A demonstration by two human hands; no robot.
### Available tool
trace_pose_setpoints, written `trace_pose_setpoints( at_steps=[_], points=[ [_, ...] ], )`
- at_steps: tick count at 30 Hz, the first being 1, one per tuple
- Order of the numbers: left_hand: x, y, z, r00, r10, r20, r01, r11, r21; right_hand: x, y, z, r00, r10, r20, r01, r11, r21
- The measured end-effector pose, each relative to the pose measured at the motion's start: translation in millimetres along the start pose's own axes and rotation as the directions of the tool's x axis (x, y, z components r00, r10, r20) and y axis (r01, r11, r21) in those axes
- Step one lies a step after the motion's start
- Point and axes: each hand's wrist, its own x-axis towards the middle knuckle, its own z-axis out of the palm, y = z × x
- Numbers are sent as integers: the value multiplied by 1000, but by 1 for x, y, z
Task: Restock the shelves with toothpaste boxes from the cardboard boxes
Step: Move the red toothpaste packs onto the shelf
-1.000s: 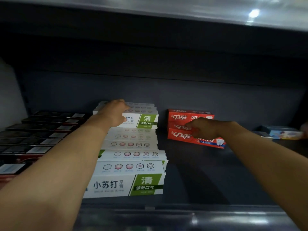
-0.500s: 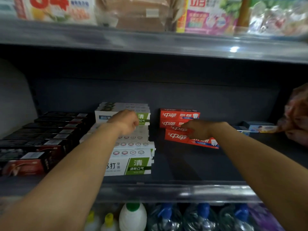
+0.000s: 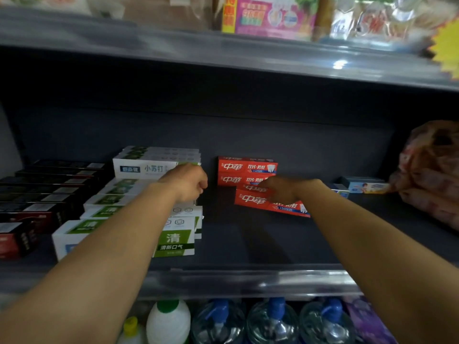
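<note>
Nearest you, under the shelf's front rail (image 3: 248,281), stand bottles: a white bottle with a green cap (image 3: 169,321) and, to its right, clear water bottles with blue caps (image 3: 273,319).

Both your forearms reach over the rail into the dark shelf. At the front left sits a row of white and green toothpaste boxes (image 3: 173,240), running back in a stepped line, with a stack of the same boxes at the rear. Left of them lies a row of black boxes (image 3: 37,202).

Your left hand (image 3: 186,183) hangs over the white and green row, near the rear stack. Its fingers are curled into a loose fist, knuckles up. You cannot tell from here whether they pinch a box beneath or hold nothing.

Your right hand (image 3: 283,189) rests on the red toothpaste boxes (image 3: 250,199), to the right of the white ones and apart from them. The hand lies over the front red box, which sits slightly skewed, its right end nearer you. The fingers bend down over the box top; whether they grip it or only press it is hidden. Behind it two more red boxes are stacked square against the back.

Farther right, a small blue box (image 3: 362,186) lies near the back wall, and a reddish patterned bundle (image 3: 432,170) fills the right edge.

Above, the upper shelf carries blurred colourful packets (image 3: 268,16).
</note>
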Motion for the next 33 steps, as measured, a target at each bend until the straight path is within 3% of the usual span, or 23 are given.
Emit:
trace_pose_setpoints(
  at_steps=[15, 18, 25, 33],
  points=[
    [47, 6, 17, 995, 80, -57, -84, 994, -74, 103, 0, 25, 998, -60, -16, 61, 995, 75],
    [53, 4, 20, 995, 82, -64, -87, 993, -82, 113, 9, 28, 987, -138, -83, 147, 983, 114],
    [59, 7, 29, 994, 84, -72, -91, 991, -98, 100, 26, 36, 954, -94, -285, 118, 991, 68],
    [58, 3, 28, 996, 57, -74, -64, 994, -88, 113, 22, 40, 940, -63, -336, 72, 997, 13]
  ],
)
